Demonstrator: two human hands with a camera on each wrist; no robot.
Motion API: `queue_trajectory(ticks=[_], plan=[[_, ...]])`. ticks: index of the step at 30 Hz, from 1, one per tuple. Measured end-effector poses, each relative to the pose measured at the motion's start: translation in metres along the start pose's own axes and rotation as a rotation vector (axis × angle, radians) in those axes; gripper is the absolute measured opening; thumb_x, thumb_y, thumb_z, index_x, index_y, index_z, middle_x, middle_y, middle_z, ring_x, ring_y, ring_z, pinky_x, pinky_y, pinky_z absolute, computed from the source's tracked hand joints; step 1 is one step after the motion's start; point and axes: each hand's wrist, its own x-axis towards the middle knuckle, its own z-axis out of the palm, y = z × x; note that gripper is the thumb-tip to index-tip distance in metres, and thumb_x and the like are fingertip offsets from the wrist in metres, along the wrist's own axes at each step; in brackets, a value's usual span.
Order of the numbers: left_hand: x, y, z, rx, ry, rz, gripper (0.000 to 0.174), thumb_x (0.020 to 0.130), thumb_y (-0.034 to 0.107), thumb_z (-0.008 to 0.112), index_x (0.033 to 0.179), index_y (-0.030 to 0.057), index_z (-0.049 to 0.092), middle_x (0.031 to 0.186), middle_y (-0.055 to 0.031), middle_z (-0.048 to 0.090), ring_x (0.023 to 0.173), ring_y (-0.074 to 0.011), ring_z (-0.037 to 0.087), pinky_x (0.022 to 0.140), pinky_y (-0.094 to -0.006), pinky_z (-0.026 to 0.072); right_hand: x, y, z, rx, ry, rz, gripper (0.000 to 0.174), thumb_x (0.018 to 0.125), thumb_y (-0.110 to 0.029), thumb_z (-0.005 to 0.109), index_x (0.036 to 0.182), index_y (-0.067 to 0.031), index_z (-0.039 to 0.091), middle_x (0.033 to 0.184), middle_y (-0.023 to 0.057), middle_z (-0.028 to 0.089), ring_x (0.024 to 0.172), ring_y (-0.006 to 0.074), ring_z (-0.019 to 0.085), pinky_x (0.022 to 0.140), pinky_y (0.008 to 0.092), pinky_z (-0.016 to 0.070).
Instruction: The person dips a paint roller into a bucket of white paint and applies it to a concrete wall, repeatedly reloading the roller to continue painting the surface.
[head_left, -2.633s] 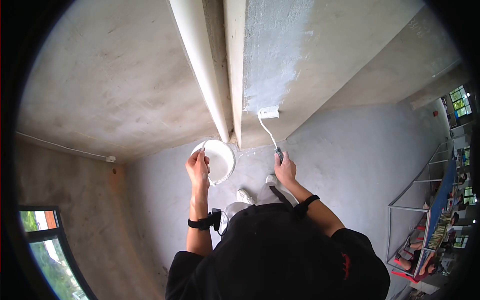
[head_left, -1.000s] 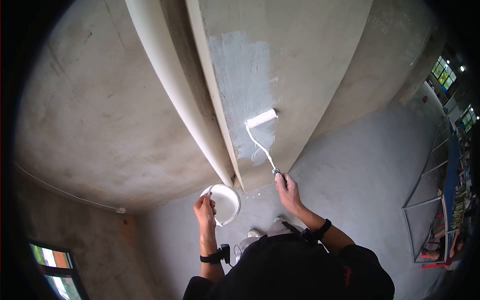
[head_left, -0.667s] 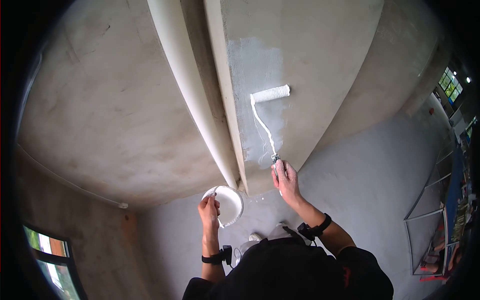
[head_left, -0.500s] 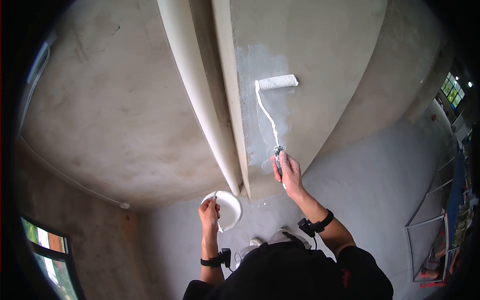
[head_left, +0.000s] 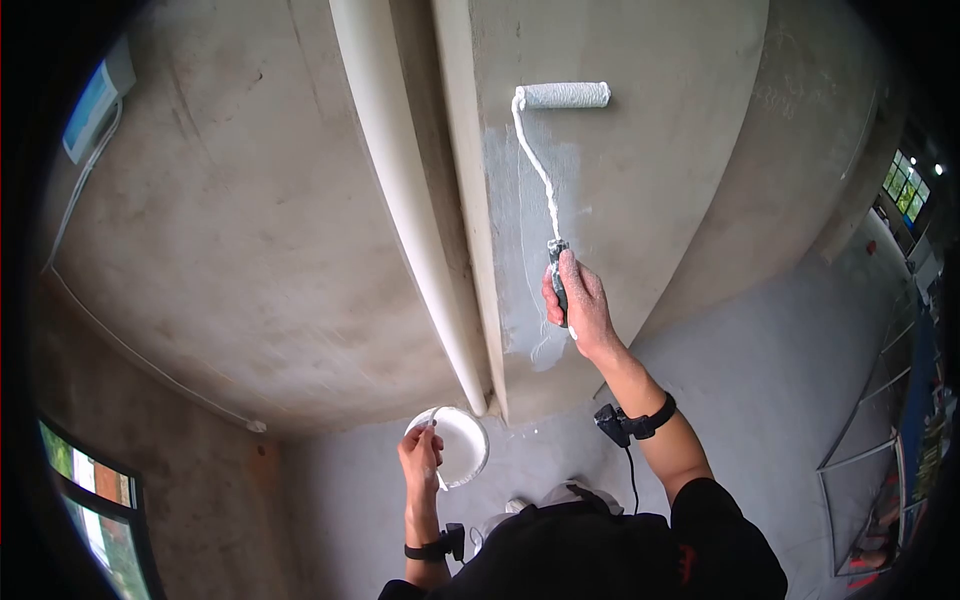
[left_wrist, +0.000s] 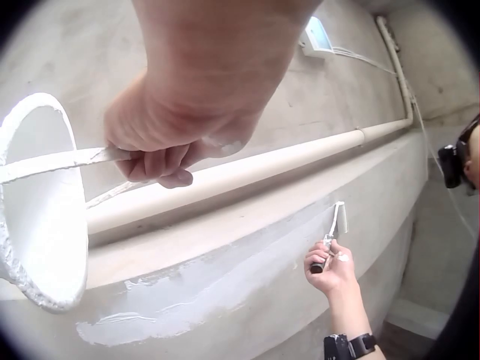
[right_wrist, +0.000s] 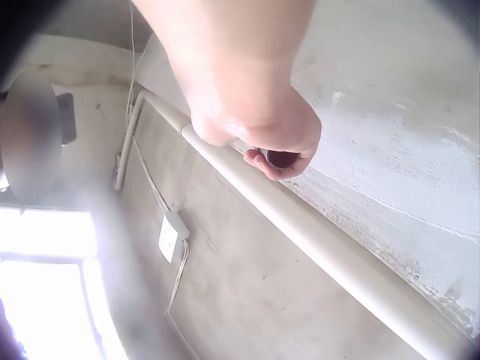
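My right hand [head_left: 582,300] grips the dark handle of a paint roller [head_left: 565,95], its bent frame caked in white. The roller sleeve lies against the bare concrete just above a patch of wet paint [head_left: 530,240] on the pillar face. Low on the left, my left hand [head_left: 420,455] holds the coated strap handle of a white bucket [head_left: 470,440]. In the left wrist view the bucket [left_wrist: 52,217] hangs tilted from that strap. The right wrist view shows my right hand [right_wrist: 289,135] curled round the handle's butt end, with the roller sleeve hidden.
A white pipe [head_left: 400,200] runs down the corner beside the pillar. A box with cables [head_left: 95,100] is fixed to the left wall. A window [head_left: 95,500] stands lower left. Metal framing [head_left: 860,455] stands at the right on the grey floor [head_left: 740,430].
The roller has travelled up the pillar, past the top of the painted patch, as my right arm reached farther out. My left hand keeps holding the bucket. The head view has shifted.
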Motion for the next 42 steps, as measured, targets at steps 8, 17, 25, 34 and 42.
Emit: queue_trajectory(ticks=[8,17,25,34,42], plan=[[0.004,-0.003,-0.001,0.012,0.001,-0.015,0.018,0.093,0.012,0.054,0.091,-0.0035,0.062,0.06,-0.0042,0.055,0.04,-0.0053,0.037,0.037,-0.0223,0.0255,-0.032,0.077,-0.024,-0.126,0.006,0.012,0.044,0.104,-0.042,0.035,0.081,-0.007,0.049,0.061,-0.0006,0.044,0.048,0.007,0.04,0.045,0.0232,0.0351],[0.001,-0.002,-0.002,0.024,-0.019,-0.015,0.018,0.093,0.012,0.054,0.093,-0.0032,0.063,0.06,-0.0039,0.055,0.041,-0.0051,0.038,0.037,-0.0223,0.0258,-0.093,0.149,-0.04,-0.108,0.191,0.195,0.037,0.103,-0.034,0.039,0.079,-0.0083,0.049,0.067,-0.0021,0.047,0.057,0.0042,0.044,0.05,0.0203,0.0389],[0.001,-0.001,-0.002,0.042,-0.02,-0.004,0.018,0.093,0.012,0.054,0.094,-0.0039,0.063,0.061,-0.0041,0.056,0.041,-0.0049,0.038,0.037,-0.022,0.026,-0.086,0.139,-0.01,0.037,0.201,0.161,0.034,0.102,-0.034,0.044,0.084,-0.0059,0.048,0.076,-0.0022,0.048,0.068,0.0039,0.046,0.06,0.0182,0.0425],[0.003,-0.003,-0.005,0.044,-0.031,-0.018,0.019,0.093,0.011,0.054,0.097,-0.004,0.063,0.061,-0.0045,0.056,0.042,-0.0048,0.038,0.038,-0.0216,0.0262,-0.025,0.091,0.025,0.077,0.106,0.116,0.035,0.103,-0.039,0.041,0.083,-0.0107,0.044,0.075,-0.0032,0.044,0.069,0.0035,0.047,0.056,0.0159,0.0395],[0.006,-0.004,-0.006,0.066,-0.027,-0.022,0.019,0.092,0.012,0.053,0.098,-0.0042,0.063,0.061,-0.0038,0.055,0.043,-0.0049,0.039,0.039,-0.0215,0.0273,0.012,0.031,0.023,0.047,0.055,-0.002,0.036,0.102,-0.042,0.041,0.084,-0.0116,0.047,0.071,-0.0037,0.048,0.056,0.0019,0.038,0.045,0.0165,0.0289]])
